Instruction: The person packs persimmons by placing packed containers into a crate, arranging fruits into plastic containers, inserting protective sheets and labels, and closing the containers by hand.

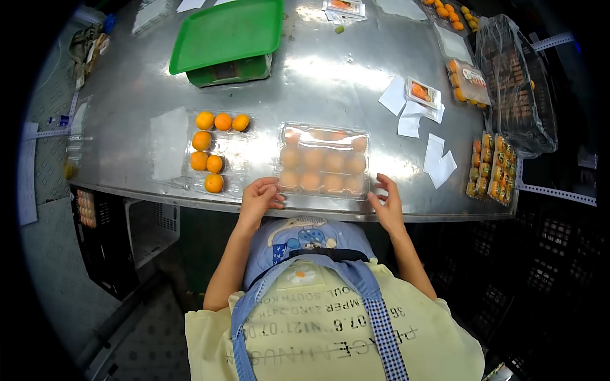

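A clear plastic clamshell (324, 160) with its lid down, filled with rows of orange citrus fruit, lies flat near the table edge in front of me. By its lower left corner is my left hand (259, 202), fingers loosely bent and apart, holding nothing. On the other side, my right hand (387, 204) is open beside the lower right corner, thumb apart from the fingers. Whether either hand touches the plastic, I cannot tell. To the left sits a clear tray (236, 152) partly filled with loose oranges (214, 183).
A green tray (229, 32) rests on a green container (230, 73) at the back. White papers (438, 162) and printed labels (422, 93) lie to the right. Packed fruit boxes (502, 171) and a plastic-wrapped stack (518, 89) stand at the right edge. Crates (152, 228) are below left.
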Motion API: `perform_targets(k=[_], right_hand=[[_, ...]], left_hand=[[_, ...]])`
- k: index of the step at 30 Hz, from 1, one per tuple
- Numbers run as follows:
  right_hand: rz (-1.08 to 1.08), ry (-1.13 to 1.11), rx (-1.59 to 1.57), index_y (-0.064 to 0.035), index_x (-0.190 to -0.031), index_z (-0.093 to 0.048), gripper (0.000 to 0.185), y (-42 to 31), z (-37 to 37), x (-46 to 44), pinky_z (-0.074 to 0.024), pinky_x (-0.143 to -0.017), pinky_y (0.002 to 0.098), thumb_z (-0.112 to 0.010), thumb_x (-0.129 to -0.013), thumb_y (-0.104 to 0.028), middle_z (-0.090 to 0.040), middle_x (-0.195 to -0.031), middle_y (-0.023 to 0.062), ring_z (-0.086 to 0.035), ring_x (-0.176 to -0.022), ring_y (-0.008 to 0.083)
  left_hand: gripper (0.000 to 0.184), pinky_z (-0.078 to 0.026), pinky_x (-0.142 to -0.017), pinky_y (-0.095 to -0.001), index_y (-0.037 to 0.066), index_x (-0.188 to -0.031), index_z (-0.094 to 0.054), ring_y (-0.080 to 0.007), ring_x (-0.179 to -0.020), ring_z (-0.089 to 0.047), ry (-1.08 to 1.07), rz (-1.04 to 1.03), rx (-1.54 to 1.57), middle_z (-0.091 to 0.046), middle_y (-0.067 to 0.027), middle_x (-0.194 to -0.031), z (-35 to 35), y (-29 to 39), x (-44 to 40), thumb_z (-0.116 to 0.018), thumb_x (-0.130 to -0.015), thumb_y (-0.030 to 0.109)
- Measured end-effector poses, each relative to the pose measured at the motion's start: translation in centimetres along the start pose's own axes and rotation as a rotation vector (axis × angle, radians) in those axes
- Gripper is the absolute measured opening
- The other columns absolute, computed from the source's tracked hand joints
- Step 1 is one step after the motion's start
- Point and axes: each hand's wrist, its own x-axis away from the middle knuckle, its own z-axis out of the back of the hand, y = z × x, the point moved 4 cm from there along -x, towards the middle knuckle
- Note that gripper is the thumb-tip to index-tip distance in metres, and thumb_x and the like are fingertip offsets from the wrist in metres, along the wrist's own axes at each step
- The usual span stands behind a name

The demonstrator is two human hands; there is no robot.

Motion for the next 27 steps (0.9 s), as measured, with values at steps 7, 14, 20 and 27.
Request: perform_targets(k=[7,14,20,27], right_hand=[[-0.574,-0.201,-0.431,0.0051,-0.123,-0.047,0.037,3.3,-2.6,1.5,-0.0541,-0.069,0.0276,-0.056,-0.092,-0.013,-0.061,-0.102,0.0162,-0.064,-0.084,0.0194],[-0.752,-0.231,-0.692,0.0079,-0.107,-0.052,0.024,3.6,-3.4,1.3,-0.0554,-0.084,0.0332,-0.057,-0.090,-0.008,-0.063,-0.101,0.0197,-0.066,-0.094,0.0248],[-0.801,-0.146,-0.899,0.0023,-0.094,-0.052,0.008,3.3,-3.6,1.2,-0.0547,-0.089,0.0359,-0.055,-0.087,-0.001,-0.063,-0.100,0.0197,-0.065,-0.096,0.0294],[-0.684,-0.079,-0.909,0.0037,-0.103,-0.049,0.019,2.5,-3.7,0.3,-0.0544,-0.088,0.0364,-0.056,-0.087,-0.002,-0.061,-0.101,0.0189,-0.064,-0.097,0.0295]], left_hand=[[0.021,-0.053,-0.046,-0.0272,-0.004,-0.106,-0.056,-0.0172,-0.058,-0.063,0.201,-0.016,-0.427,-0.062,-0.0126,-0.088,1.1,-1.8,-1.0,-0.059,-0.088,0.006],[0.025,-0.057,-0.056,-0.0301,-0.005,-0.108,-0.053,-0.0255,-0.074,-0.068,-0.009,0.201,-0.143,-0.062,-0.0187,-0.101,1.3,-3.6,-2.0,-0.053,-0.093,0.015],[0.019,-0.058,-0.066,-0.0333,0.000,-0.105,-0.051,-0.0286,-0.090,-0.067,-0.007,0.246,0.078,-0.063,-0.0173,-0.100,1.0,-3.3,-1.6,-0.054,-0.090,0.011],[0.011,-0.057,-0.065,-0.0327,0.005,-0.096,-0.049,-0.0265,-0.087,-0.067,0.012,0.207,0.113,-0.063,-0.0151,-0.097,0.2,-2.7,-2.6,-0.055,-0.087,0.007]])
